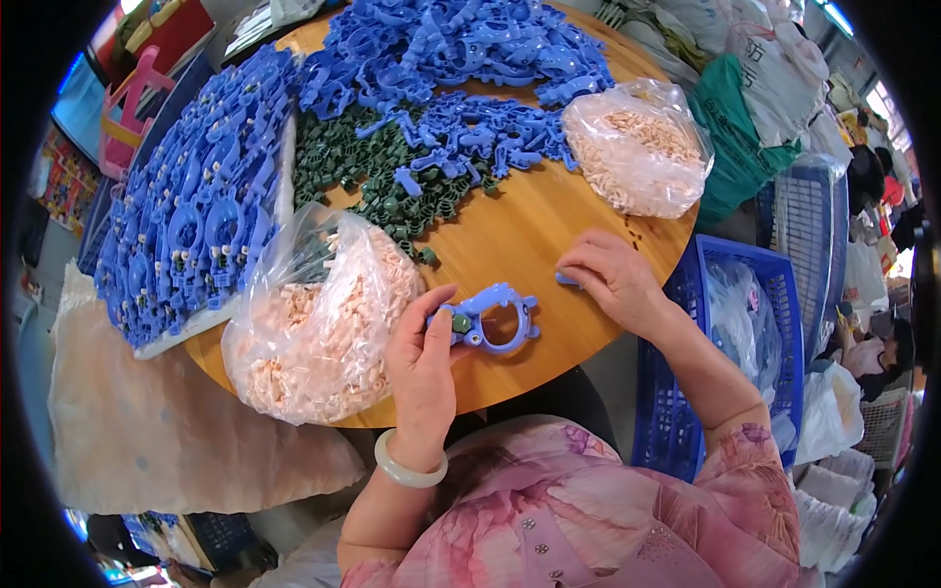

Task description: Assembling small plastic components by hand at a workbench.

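Observation:
My left hand (pixel 423 358) grips the left end of a blue plastic part with a round ring (pixel 497 293), just above the near side of the table. A small dark green piece (pixel 461 323) sits in that part, beside my thumb. To the right, apart from it, my right hand (pixel 622 284) pinches a small blue plastic piece (pixel 566 279), mostly covered by the fingers. Close by my left hand stands an open clear bag of pale peach-coloured small pieces (pixel 323 353). Heaps of green pieces (pixel 363 171) and small blue pieces (pixel 490 127) lie beyond.
Large blue parts (pixel 451 49) are piled at the back of the round wooden table (pixel 520 220). Rows of blue parts (pixel 186 216) fill a board at left. Another bag of peach-coloured pieces (pixel 642 147) stands at right, above a blue crate (pixel 676 392) beside the table.

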`<act>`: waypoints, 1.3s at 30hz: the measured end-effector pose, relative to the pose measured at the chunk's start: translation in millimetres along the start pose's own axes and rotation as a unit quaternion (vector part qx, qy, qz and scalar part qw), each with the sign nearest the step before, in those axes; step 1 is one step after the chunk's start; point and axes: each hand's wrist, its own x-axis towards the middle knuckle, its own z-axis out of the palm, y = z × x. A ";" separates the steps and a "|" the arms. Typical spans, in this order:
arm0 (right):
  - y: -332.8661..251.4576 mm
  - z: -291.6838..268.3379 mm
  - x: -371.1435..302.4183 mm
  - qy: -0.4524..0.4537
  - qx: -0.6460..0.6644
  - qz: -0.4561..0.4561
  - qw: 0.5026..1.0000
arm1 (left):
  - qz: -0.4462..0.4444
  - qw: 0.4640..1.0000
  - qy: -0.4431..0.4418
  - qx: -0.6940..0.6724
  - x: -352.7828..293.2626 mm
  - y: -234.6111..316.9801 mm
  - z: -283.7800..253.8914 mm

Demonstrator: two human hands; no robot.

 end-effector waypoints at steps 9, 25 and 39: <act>6.1 -2.3 -15.2 0.041 -0.046 -0.115 0.991 | 0.004 1.000 0.018 -0.003 -2.4 1.6 2.8; -84.6 41.0 -16.2 -0.034 0.472 0.155 0.867 | 0.149 0.983 0.045 0.095 -4.1 -12.9 2.2; -79.4 43.8 -11.2 0.088 0.109 -0.046 0.989 | 0.110 0.987 0.068 0.092 7.6 -14.6 8.1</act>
